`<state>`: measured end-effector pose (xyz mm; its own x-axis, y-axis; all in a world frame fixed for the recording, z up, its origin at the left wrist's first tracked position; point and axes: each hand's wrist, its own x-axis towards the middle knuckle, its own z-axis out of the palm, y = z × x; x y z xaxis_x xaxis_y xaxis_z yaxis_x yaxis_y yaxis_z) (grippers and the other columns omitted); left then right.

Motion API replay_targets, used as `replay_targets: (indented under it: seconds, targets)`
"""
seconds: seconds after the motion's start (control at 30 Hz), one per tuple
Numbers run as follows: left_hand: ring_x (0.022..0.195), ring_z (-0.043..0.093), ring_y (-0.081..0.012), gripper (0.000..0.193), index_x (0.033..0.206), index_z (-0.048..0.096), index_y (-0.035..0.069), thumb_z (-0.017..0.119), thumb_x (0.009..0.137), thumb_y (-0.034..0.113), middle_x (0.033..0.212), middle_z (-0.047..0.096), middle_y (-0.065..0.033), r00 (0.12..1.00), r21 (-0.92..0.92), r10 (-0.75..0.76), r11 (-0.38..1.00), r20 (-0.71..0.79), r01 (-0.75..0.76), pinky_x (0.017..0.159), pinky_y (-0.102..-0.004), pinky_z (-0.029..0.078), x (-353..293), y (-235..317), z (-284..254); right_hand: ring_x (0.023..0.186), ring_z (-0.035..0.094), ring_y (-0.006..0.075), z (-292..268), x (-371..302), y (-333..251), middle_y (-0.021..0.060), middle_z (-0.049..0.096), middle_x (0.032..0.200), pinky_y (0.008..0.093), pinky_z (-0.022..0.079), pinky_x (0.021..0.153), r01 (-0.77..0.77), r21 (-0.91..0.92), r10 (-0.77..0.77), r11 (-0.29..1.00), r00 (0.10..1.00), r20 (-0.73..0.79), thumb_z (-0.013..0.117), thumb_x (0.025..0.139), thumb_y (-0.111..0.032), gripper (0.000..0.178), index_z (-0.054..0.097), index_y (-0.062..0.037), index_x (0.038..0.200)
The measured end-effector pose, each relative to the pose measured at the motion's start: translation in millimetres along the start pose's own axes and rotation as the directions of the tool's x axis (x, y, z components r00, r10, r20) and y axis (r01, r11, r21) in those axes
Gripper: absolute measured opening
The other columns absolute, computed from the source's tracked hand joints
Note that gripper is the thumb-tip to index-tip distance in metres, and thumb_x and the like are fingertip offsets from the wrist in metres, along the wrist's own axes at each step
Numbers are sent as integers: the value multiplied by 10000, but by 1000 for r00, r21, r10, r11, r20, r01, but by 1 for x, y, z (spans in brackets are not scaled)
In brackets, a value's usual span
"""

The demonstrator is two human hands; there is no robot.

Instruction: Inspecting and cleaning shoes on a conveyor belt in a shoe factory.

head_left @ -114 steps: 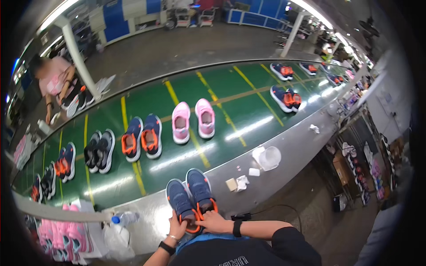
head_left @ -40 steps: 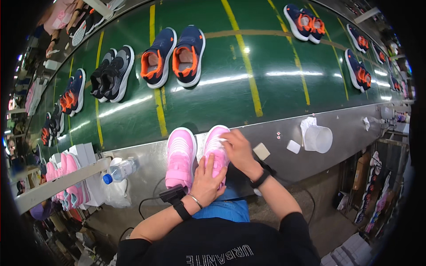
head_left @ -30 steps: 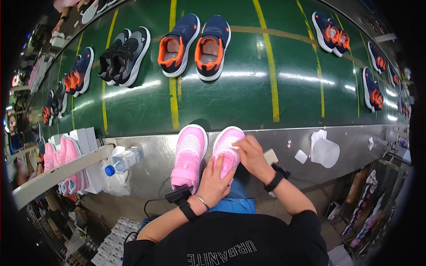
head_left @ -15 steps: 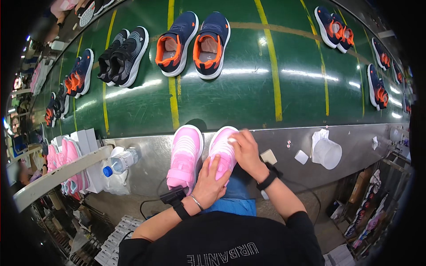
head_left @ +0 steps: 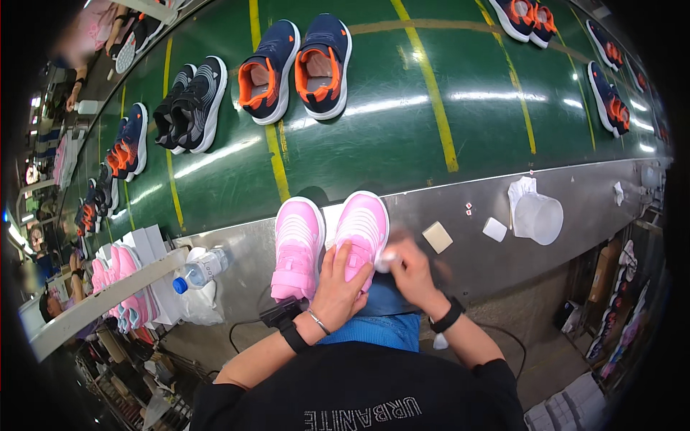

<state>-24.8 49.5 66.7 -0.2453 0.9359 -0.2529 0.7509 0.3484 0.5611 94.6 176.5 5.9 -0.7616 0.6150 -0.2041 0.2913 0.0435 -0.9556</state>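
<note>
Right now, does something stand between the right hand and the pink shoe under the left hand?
Only the small white wad held by the right hand visibly stands between it and the pink shoe under the left hand. Blur hides whether the wad touches the shoe.

The metal worktop [head_left: 489, 269] looks smooth and softly shiny. Along its far edge the green belt [head_left: 366, 151] gleams glossy, while the pink shoes [head_left: 296, 233] there look matt and cloth-like on top.
</note>
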Motion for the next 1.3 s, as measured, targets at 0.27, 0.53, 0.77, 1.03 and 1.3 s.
replay_targets:
  seconds: [0.27,0.53,0.77,1.03,1.3]
  targets:
    - [1156,271,-497,558,1143,519,98,686,612,143,1296,233,-310,999,-13,29,999,-19,-29,978,-514,279,-5,-1,3,753,522,329,23,-16,4,156,510,810,368,421,660,4,-72,-10,997,997,-83,499,791,-24,101,554,-13,875]
    - [1165,311,-430,819,1279,368,67,758,591,282,1274,284,-269,975,41,-30,998,-222,40,919,-490,332,-51,-3,-51,751,525,183,-1,24,-64,86,526,827,273,415,678,55,-45,-55,997,998,5,511,813,-31,96,537,-6,902]
    - [1121,335,-453,850,1320,333,104,765,593,194,1249,281,-294,921,-133,-283,958,-267,255,939,-458,330,-80,-58,-14,814,533,352,114,114,-59,162,514,877,404,439,703,331,-390,-227,860,930,289,536,787,-75,125,555,-24,899]
    - [1109,342,-446,865,1323,324,136,772,584,174,1245,274,-272,919,-209,-291,948,-267,240,935,-447,342,-88,-67,-15,748,556,161,34,56,-85,76,558,884,268,447,638,169,-57,-166,984,985,55,513,831,-61,145,525,-24,971]
    - [1131,363,-379,865,1345,172,5,657,631,69,1198,371,-235,904,-457,-366,857,-220,236,957,-398,331,-109,-111,0,835,509,267,-89,-16,19,143,478,965,328,427,709,-156,-871,-191,466,943,-271,593,750,-47,331,519,-67,1072]
